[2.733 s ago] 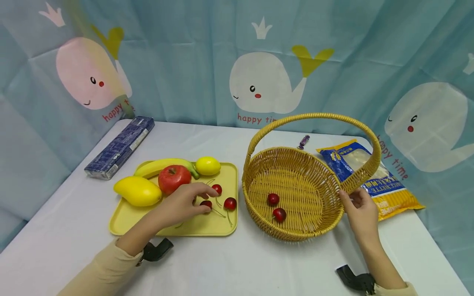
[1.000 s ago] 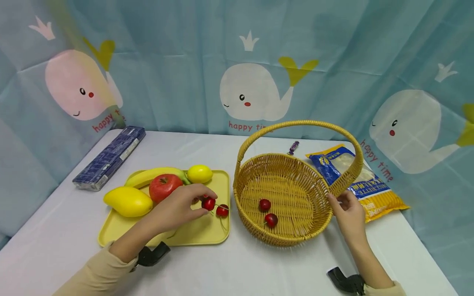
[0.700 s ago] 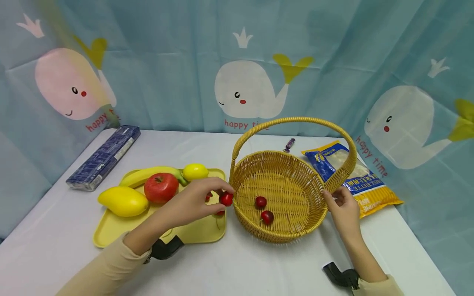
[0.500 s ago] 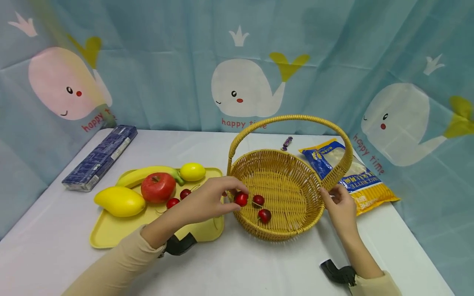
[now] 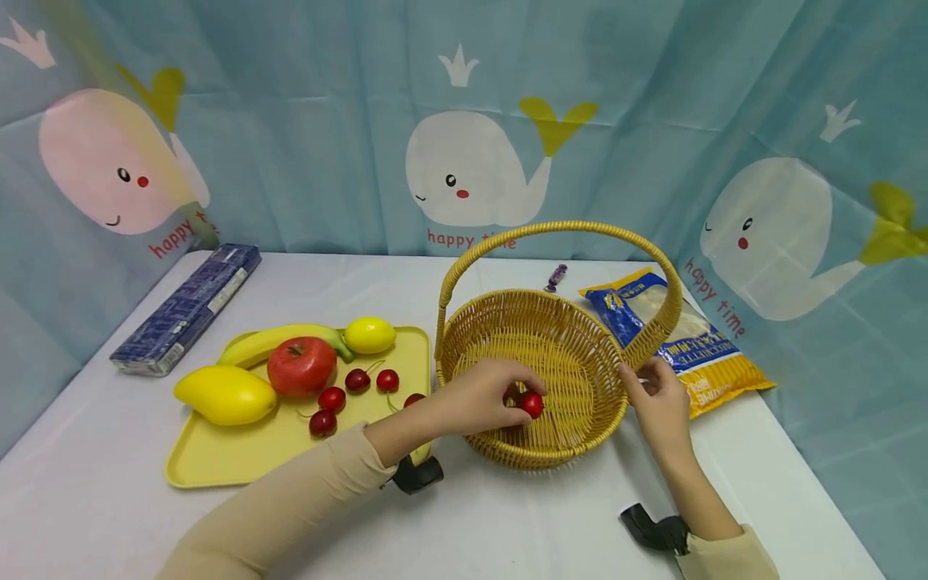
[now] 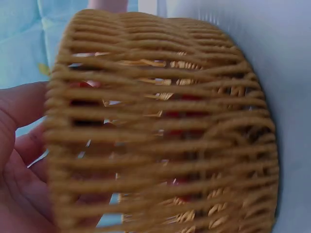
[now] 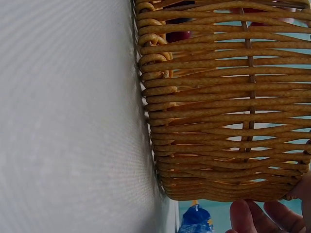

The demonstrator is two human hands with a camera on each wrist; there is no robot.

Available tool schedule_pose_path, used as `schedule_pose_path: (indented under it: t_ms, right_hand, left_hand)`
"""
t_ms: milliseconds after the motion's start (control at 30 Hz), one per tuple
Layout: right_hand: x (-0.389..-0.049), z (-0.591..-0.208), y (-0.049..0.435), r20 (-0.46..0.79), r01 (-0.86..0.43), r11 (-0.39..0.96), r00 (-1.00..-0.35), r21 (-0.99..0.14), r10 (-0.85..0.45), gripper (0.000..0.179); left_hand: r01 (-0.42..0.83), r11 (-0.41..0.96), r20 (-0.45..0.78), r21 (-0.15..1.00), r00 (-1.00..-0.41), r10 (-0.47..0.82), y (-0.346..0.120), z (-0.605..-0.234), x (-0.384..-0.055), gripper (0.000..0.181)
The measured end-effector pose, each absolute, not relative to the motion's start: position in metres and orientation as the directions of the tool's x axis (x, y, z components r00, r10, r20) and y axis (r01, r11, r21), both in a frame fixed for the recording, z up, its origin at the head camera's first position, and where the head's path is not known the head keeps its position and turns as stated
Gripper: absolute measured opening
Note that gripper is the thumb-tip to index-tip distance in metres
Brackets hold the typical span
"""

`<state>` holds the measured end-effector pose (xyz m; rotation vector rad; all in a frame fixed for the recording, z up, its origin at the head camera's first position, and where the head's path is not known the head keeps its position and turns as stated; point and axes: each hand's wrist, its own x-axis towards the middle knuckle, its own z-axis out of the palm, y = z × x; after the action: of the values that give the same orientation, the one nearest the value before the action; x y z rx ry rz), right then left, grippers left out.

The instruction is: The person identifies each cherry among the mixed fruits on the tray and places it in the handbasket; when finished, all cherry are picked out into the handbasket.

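Note:
In the head view my left hand [image 5: 487, 396] reaches over the left rim of the yellow wicker basket [image 5: 532, 461] and pinches a red cherry [image 5: 532, 404] between thumb and fingers, low inside it. The cherries in the basket beforehand are mostly covered by that hand. My right hand [image 5: 661, 407] grips the basket's right rim by the foot of the handle. Basket weave [image 6: 160, 141] blocks most of the left wrist view. Fingertips [image 7: 241, 218] of the right hand show at the basket's edge in the right wrist view. More cherries [image 5: 332, 399] lie on the yellow tray [image 5: 210, 467].
The tray also bears a red apple [image 5: 301, 367], a banana [image 5: 254, 346], a lemon [image 5: 370, 335] and a yellow mango-shaped fruit [image 5: 226, 396]. A dark blue box [image 5: 187, 310] lies back left. Behind the basket are a purple-wrapped candy [image 5: 556, 278] and a blue-yellow bag [image 5: 681, 338].
My left hand has picked a cherry from the tray and carried it right, over the rim, into the basket. The right hand keeps its grip on the basket. The head view has shifted slightly.

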<state>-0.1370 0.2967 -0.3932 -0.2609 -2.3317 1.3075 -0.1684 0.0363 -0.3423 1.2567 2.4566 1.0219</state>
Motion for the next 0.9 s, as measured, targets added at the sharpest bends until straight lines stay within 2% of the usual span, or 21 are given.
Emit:
schedule_pose_path:
  t_ms: [233, 500, 667, 900]
  right_hand:
    - [-0.137, -0.391, 0.296, 0.281, -0.041, 0.535, -0.883, -0.844, 0.377, 0.029]
    - [-0.137, -0.393, 0.296, 0.267, -0.025, 0.526, -0.882, -0.85, 0.39, 0.028]
    - [-0.137, -0.394, 0.296, 0.282, -0.038, 0.527, -0.877, -0.849, 0.39, 0.026]
    - [-0.138, -0.395, 0.297, 0.308, -0.076, 0.521, -0.874, -0.85, 0.376, 0.021]
  left_hand:
    - [0.653, 0.484, 0.083, 0.583, -0.64, 0.764, 0.055, -0.348, -0.172, 0.031]
    - [0.715, 0.547, -0.003, 0.436, -0.606, 0.795, 0.073, -0.355, -0.171, 0.028]
    - [0.717, 0.563, -0.061, 0.411, -0.594, 0.802, 0.081, -0.359, -0.171, 0.025]
    - [0.702, 0.601, -0.113, 0.381, -0.61, 0.784, 0.084, -0.363, -0.169, 0.026]
